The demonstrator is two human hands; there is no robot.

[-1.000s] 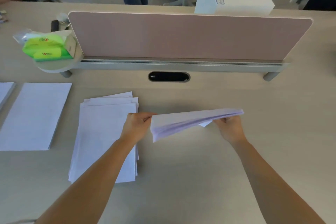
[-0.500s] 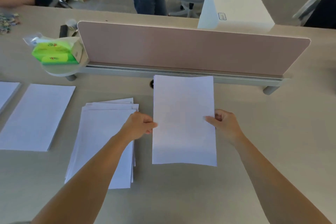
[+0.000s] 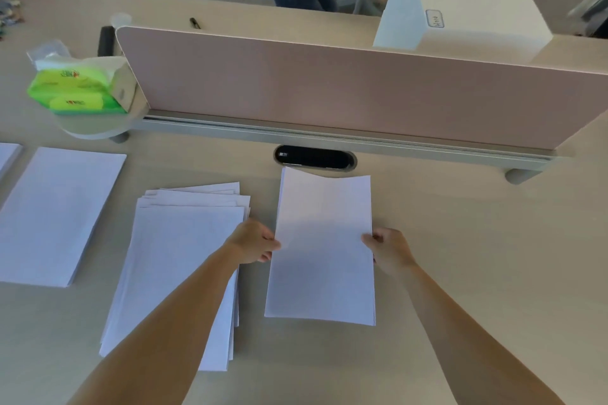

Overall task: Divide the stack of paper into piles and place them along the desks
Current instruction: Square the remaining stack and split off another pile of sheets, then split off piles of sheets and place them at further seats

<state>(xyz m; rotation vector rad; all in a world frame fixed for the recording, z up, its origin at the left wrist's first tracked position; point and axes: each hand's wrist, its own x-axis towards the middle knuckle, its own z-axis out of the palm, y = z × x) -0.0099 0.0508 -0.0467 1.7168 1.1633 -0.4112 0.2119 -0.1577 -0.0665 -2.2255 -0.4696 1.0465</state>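
A small pile of white paper (image 3: 324, 240) lies lengthwise on the desk (image 3: 477, 256), just below the cable port. My left hand (image 3: 253, 242) grips its left edge and my right hand (image 3: 386, 248) grips its right edge. To the left sits the main stack of paper (image 3: 177, 260), its sheets fanned unevenly, partly covered by my left forearm. Further left lies a neat pile of paper (image 3: 52, 217), and the corner of another pile (image 3: 8, 154) shows at the frame's left edge.
A pink divider screen (image 3: 329, 89) on a grey rail runs across the desk behind the piles. Green tissue packs (image 3: 79, 89) sit at its left end, a white box (image 3: 467, 3) behind its right. A black cable port (image 3: 314, 158) is ahead. People stand beyond the desk.
The pile in my hands went from held edge-on in the air to flat and lengthwise, and has come down toward me onto the desk. The port is uncovered again.
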